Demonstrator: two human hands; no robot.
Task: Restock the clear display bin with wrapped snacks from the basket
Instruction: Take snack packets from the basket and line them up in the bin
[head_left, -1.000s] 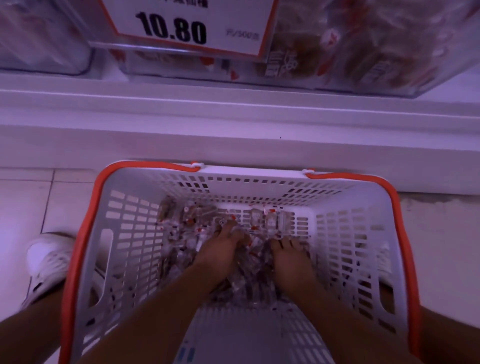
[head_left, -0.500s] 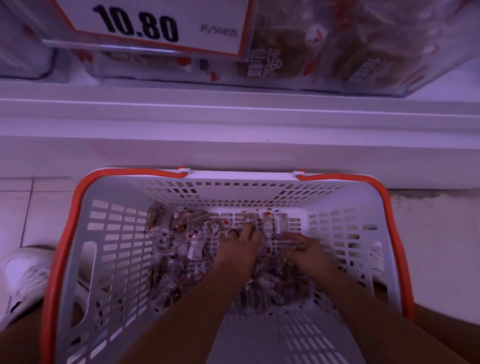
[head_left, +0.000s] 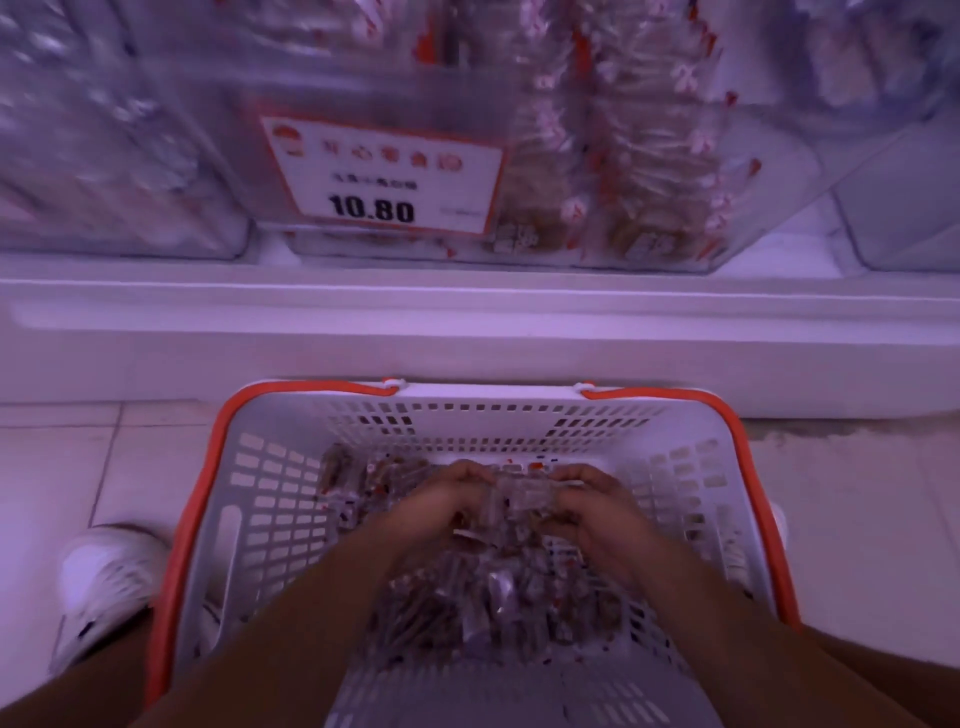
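A white slatted basket (head_left: 270, 499) with an orange rim stands on the floor below the shelf. Several clear-wrapped snacks (head_left: 483, 608) lie piled on its bottom. My left hand (head_left: 441, 504) and my right hand (head_left: 597, 506) are both inside the basket, fingers curled round a bunch of wrapped snacks (head_left: 519, 499) held between them, lifted a little above the pile. The clear display bin (head_left: 623, 171) sits on the shelf above, part full of the same snacks, with a price tag (head_left: 384, 176) reading 10.80 on its front.
A white shelf ledge (head_left: 467, 322) juts out between basket and bin. More clear bins stand to the left (head_left: 104, 171) and right (head_left: 904, 208). My white shoe (head_left: 104, 587) is on the tiled floor left of the basket.
My hands have closed together on a bunch of snacks and raised it off the pile. The view has tilted up, bringing the bin and whole price tag into sight.
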